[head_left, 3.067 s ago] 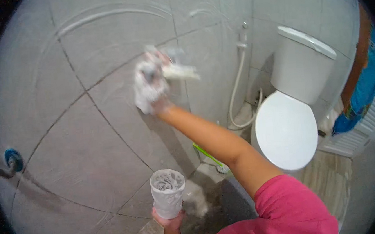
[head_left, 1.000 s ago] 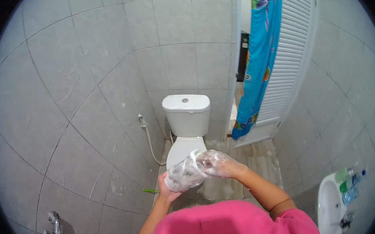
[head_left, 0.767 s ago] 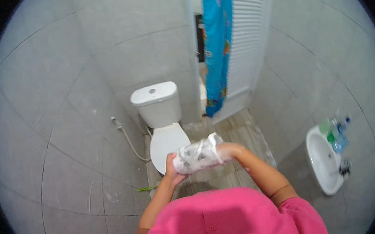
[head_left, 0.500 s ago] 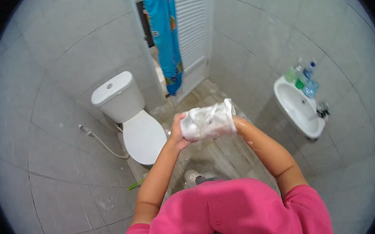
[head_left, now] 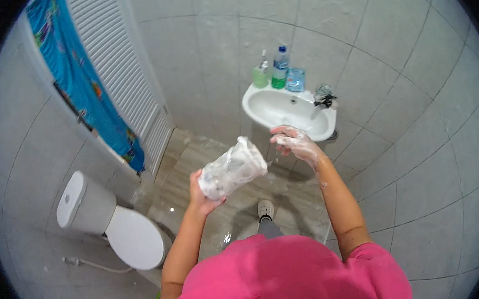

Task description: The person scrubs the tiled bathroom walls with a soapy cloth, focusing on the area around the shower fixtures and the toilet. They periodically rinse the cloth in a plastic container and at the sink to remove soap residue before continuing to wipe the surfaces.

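Note:
My left hand grips the closed end of a wide cylindrical container covered in white suds, probably a clear jar or jug. It is tilted, with its rimmed mouth toward the right. Foam hides much of its wall, so its exact kind does not show. Apart from that mouth, my right hand hangs in the air in front of the sink. Its fingers are stretched out and coated in lather, and nothing is held in them. Thin strands of suds drip between the hand and the container's rim.
A white wall sink with a faucet is ahead right. On its back ledge stand a green soap dispenser, a bottle of green liquid and a blue pack. A toilet stands left, near a blue curtain and louvred door.
My right hand has come out of the container's mouth and moved right. My left hand has tilted the container's mouth upward. The view has turned right toward the sink.

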Motion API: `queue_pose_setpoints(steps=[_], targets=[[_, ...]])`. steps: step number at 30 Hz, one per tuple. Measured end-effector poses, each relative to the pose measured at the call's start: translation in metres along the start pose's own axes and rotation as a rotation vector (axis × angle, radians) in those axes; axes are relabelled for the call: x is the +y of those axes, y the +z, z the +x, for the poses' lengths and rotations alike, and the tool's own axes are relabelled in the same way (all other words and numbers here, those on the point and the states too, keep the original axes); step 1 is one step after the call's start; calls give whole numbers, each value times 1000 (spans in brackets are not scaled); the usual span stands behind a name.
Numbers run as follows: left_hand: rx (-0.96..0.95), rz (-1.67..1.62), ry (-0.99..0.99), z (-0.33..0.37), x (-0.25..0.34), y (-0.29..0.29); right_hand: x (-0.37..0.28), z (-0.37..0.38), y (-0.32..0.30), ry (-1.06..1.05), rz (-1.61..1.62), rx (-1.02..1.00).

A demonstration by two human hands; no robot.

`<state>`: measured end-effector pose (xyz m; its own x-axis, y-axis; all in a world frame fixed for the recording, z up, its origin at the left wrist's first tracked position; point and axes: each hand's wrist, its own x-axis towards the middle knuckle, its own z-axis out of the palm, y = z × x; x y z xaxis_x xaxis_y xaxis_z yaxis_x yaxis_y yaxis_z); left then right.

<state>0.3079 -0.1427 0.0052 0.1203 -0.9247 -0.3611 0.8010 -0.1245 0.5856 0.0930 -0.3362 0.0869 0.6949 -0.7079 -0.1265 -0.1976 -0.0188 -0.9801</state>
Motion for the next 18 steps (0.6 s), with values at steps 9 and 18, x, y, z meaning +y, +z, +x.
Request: queue_pose_setpoints(steps=[9,18], targets=[[22,84,-90,162,-2,95,145,144,-238,-153,-698,751],[122,190,-271,341,-20,143,133,155,-262,57,-1006,576]])
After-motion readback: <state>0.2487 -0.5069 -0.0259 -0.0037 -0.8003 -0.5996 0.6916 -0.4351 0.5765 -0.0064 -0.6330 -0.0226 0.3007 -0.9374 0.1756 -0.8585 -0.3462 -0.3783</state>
